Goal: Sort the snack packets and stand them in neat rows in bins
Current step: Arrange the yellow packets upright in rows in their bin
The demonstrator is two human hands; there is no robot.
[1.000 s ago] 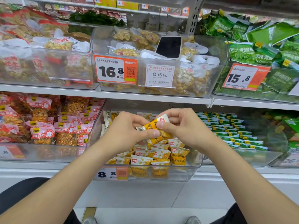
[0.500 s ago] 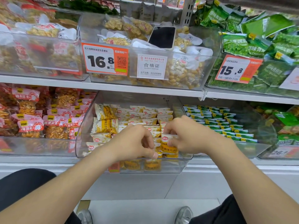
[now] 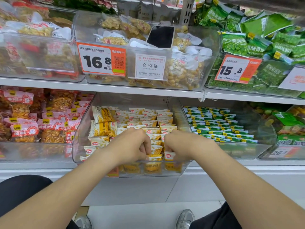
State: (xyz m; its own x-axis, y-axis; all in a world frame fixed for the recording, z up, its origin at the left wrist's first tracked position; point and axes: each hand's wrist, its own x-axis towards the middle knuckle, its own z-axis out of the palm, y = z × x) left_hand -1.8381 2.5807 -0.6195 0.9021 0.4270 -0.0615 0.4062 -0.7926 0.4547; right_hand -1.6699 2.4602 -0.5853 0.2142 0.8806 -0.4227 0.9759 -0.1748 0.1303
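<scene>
Seating yellow packets [image 3: 155, 157] in the front row of the clear bin [image 3: 79, 144].
Fingers of left hand [image 3: 132, 146] and right hand [image 3: 181, 144] curl closed, pinching these packets; uneven release may tip neighbouring packets, collapsing the row.

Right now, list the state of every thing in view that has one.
left hand, fingers curled on front yellow packets
right hand, fingers curled on the same front packets
middle bin, part-filled, rear packets in upright rows
large yellow packets, loose, tilted at the bin's left
green packets, standing in neat rows
phone, screen dark, propped on upper packets
</scene>
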